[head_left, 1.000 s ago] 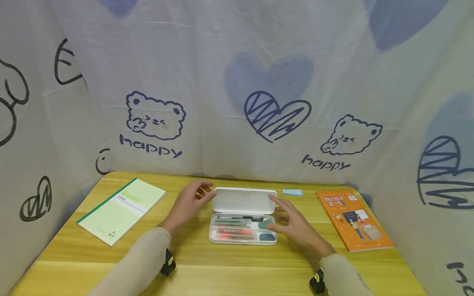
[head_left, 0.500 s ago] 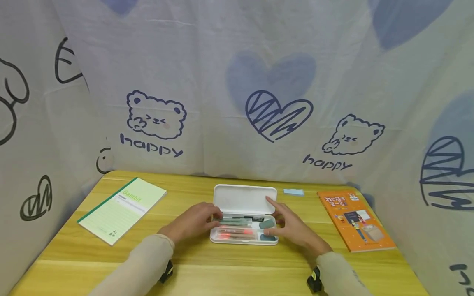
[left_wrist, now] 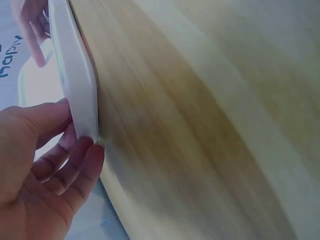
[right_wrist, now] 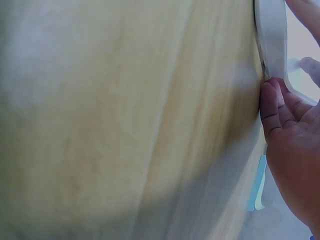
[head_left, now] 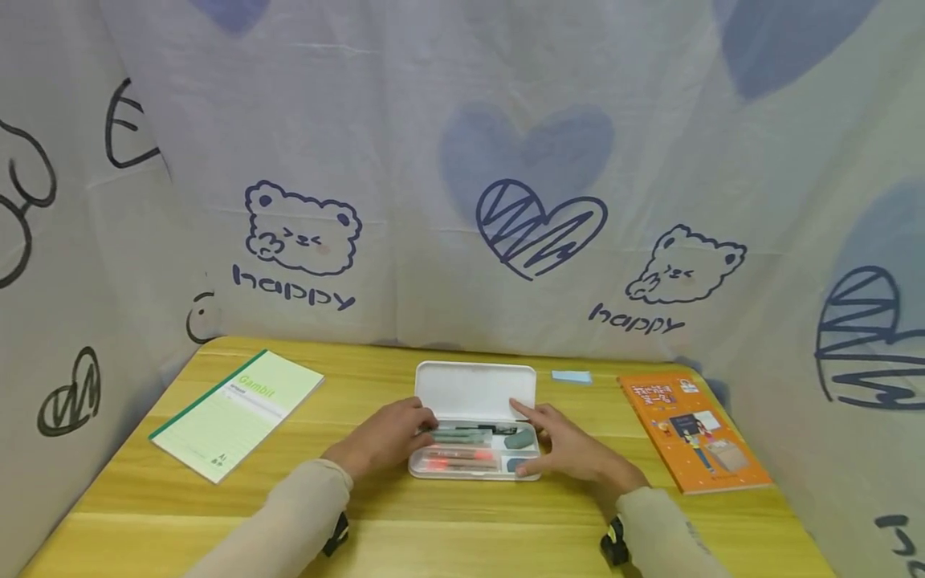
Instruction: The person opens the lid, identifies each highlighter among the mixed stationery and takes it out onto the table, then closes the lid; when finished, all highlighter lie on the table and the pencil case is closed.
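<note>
A white pencil case (head_left: 473, 475) lies on the table with its lid (head_left: 470, 389) raised at the back. Inside are several pens and reddish pencils (head_left: 462, 457), plus two grey-green, eraser-like pieces (head_left: 519, 439). My left hand (head_left: 383, 437) grips the case's left end; in the left wrist view, its thumb lies over the rim and fingertips press the outer corner. My right hand (head_left: 574, 449) holds the opposite end, thumb at the front corner and index finger reaching to the lid. In the right wrist view, its other fingers (right_wrist: 270, 102) bend against the end wall.
A pale green notebook (head_left: 238, 413) lies at the left and an orange book (head_left: 694, 433) at the right. Behind the case, to its right, is a small light-blue pad (head_left: 571, 376). A printed cloth (head_left: 419, 265) hangs along the table's back edge.
My left hand has come down from beside the lid to the tray's left end. The right thumb has slid toward the front corner, and the right index finger sits lower on the lid.
</note>
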Demonstrator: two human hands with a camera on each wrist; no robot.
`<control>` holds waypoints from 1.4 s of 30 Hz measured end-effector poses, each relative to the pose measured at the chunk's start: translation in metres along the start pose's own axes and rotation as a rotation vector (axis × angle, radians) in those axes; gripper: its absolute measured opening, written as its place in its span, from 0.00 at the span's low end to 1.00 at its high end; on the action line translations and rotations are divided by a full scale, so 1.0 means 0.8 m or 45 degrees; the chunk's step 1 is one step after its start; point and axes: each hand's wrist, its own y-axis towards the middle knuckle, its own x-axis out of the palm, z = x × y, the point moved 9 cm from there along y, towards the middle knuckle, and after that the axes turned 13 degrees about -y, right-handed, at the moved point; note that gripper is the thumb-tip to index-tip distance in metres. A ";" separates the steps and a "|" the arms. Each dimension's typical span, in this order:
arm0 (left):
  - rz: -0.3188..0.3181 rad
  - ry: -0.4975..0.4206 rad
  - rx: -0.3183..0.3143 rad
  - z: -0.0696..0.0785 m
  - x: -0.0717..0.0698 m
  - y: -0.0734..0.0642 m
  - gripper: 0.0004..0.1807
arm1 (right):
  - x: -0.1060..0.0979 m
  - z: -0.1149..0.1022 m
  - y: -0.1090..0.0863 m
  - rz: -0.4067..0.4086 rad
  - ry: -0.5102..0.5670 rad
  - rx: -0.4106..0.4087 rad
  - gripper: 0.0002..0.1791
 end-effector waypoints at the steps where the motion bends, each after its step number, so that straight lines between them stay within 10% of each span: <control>1: 0.008 -0.007 -0.008 0.000 0.000 -0.001 0.08 | 0.001 0.000 0.001 -0.004 -0.009 0.007 0.62; 10: 0.084 0.214 0.008 0.028 0.000 -0.009 0.05 | 0.003 0.002 0.003 -0.004 -0.099 0.045 0.63; 28: 0.227 -0.043 0.061 0.000 -0.018 -0.011 0.02 | 0.004 0.005 0.002 -0.009 -0.127 0.071 0.64; 37: 0.253 -0.078 0.045 -0.034 -0.082 -0.076 0.02 | 0.005 0.005 0.003 -0.009 -0.127 0.075 0.63; 42: 0.155 -0.124 0.009 -0.057 -0.088 -0.120 0.02 | 0.005 0.004 0.001 -0.010 -0.138 0.069 0.62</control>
